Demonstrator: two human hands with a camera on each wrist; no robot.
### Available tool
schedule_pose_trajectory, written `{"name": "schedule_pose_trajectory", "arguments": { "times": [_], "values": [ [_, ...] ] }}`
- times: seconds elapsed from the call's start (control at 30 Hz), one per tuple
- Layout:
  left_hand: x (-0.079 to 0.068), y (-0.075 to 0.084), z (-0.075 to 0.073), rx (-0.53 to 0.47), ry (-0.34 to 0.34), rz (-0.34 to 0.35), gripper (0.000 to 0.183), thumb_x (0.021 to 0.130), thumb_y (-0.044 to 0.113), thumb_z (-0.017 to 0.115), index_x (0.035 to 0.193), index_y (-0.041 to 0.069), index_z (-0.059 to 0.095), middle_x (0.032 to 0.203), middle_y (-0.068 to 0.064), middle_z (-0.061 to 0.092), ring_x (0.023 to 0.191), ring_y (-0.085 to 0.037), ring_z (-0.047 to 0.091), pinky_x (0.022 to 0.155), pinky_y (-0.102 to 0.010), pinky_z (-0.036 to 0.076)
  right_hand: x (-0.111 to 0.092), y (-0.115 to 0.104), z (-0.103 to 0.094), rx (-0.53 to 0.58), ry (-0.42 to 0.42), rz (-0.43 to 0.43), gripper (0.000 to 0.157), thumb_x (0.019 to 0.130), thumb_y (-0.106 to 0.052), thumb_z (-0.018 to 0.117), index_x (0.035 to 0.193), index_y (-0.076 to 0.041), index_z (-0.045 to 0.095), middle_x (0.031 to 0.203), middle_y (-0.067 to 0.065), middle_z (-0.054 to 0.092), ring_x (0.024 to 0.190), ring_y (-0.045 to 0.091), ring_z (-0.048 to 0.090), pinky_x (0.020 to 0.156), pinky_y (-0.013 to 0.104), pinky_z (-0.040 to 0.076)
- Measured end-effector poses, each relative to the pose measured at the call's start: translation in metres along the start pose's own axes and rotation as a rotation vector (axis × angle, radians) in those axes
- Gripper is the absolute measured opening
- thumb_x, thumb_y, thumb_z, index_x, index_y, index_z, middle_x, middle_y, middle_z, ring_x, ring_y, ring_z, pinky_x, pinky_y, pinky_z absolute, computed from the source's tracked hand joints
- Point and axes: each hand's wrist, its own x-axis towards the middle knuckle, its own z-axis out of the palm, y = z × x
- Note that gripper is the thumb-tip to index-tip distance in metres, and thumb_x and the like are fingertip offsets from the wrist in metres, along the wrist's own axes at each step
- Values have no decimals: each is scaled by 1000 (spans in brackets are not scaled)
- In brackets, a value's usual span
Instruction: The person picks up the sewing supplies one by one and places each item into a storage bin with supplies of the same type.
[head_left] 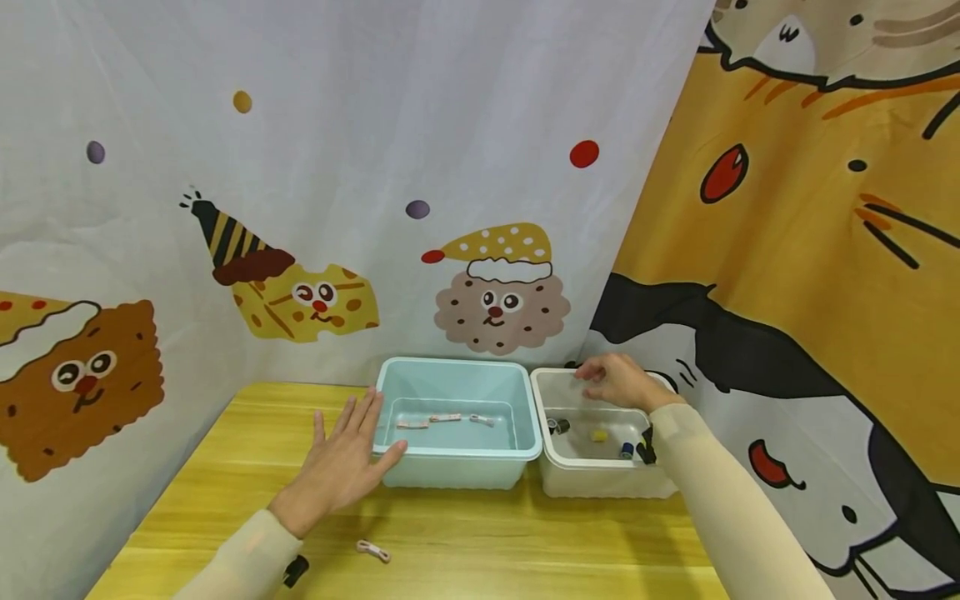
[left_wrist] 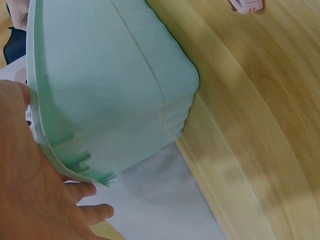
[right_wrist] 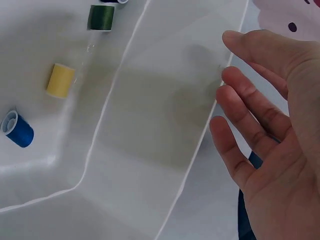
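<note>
My left hand (head_left: 337, 462) lies along the left rim of a light blue plastic bin (head_left: 459, 454), fingers straight and thumb spread over the front corner. In the left wrist view its palm (left_wrist: 30, 175) sits against the bin's edge. Three small folded measuring tapes, among them a pale one (head_left: 446, 417), lie inside the bin. Above the far rim of a white bin (head_left: 600, 483), my right hand (head_left: 618, 379) hovers with loosely bent fingers and nothing between them. Thread spools rest on its floor: yellow (right_wrist: 61, 80), blue (right_wrist: 18, 129), green (right_wrist: 101, 18) and a dark one partly cut off.
Another folded measuring tape (head_left: 373, 550) lies on the yellow wood-grain table (head_left: 465, 542) in front of the blue bin. The two bins stand side by side against a cartoon-printed cloth (head_left: 412, 125) at the back. A second printed cloth (head_left: 787, 250) hangs at the right.
</note>
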Motion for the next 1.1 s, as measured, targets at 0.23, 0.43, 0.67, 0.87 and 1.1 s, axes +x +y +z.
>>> {"name": "schedule_pose_trajectory", "arguments": {
  "times": [0.23, 0.43, 0.67, 0.87, 1.1],
  "values": [
    [0, -1, 0, 3, -1, 1, 104, 117, 78, 44, 187, 6, 18, 197, -14, 16, 180, -52, 23, 134, -95, 4, -8, -10, 2, 25, 34, -27, 28, 101, -11, 90, 129, -7, 87, 128, 16, 87, 113, 35, 81, 102, 55, 67],
    [0, 1, 0, 13, -3, 15, 104, 117, 79, 41, 187, 5, 18, 197, -15, 14, 180, -53, 23, 134, -95, 6, -21, -18, 3, 41, 84, -71, 27, 101, -8, 91, 126, -3, 87, 126, 18, 88, 111, 36, 81, 103, 63, 67],
    [1, 0, -1, 20, -5, 8, 104, 117, 79, 42, 188, 7, 15, 197, -14, 14, 180, -53, 23, 134, -95, 5, -29, -29, 8, 44, 113, -105, 23, 102, -10, 90, 125, -9, 88, 125, 13, 88, 116, 42, 80, 103, 63, 66],
    [2, -2, -3, -1, -5, 5, 106, 117, 80, 42, 188, 6, 15, 198, -14, 13, 180, -53, 21, 133, -95, 2, -39, -42, 8, 39, 153, -123, 22, 104, -12, 90, 126, -14, 87, 126, 10, 87, 115, 36, 80, 103, 63, 67],
    [0, -1, -3, 1, -22, 4, 106, 117, 80, 43, 188, 7, 14, 198, -14, 11, 180, -53, 21, 133, -96, 3, -53, -56, 16, 35, 210, -155, 22, 105, -12, 88, 127, -15, 87, 125, 8, 87, 112, 33, 81, 99, 60, 68]
  ]
}}
